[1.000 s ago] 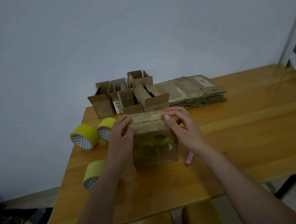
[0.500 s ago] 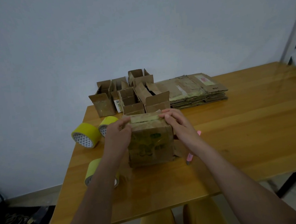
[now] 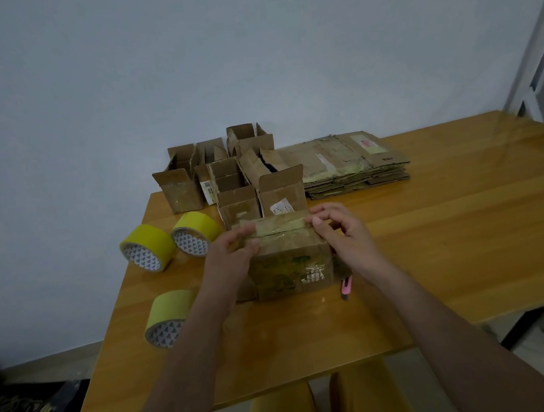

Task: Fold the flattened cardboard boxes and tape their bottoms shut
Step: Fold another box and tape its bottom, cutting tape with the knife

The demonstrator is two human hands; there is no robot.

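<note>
Bracing the upturned cardboard box [image 3: 289, 264] on the desk [image 3: 433, 240], my left hand [image 3: 232, 259] and right hand [image 3: 343, 235] each grip an end, thumbs pressing the tape strip [image 3: 279, 226] between them, I judge to seal its bottom.

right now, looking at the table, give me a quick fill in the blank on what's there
1. Both hands, left hand and right hand, hold one cardboard ____.
2. The number of yellow tape rolls on the table is ____.
3. The flattened boxes lie in a ____ near the wall.
4. The small cutter beside the right wrist is ____ in colour.

Missing words: box; three; stack; pink
</note>
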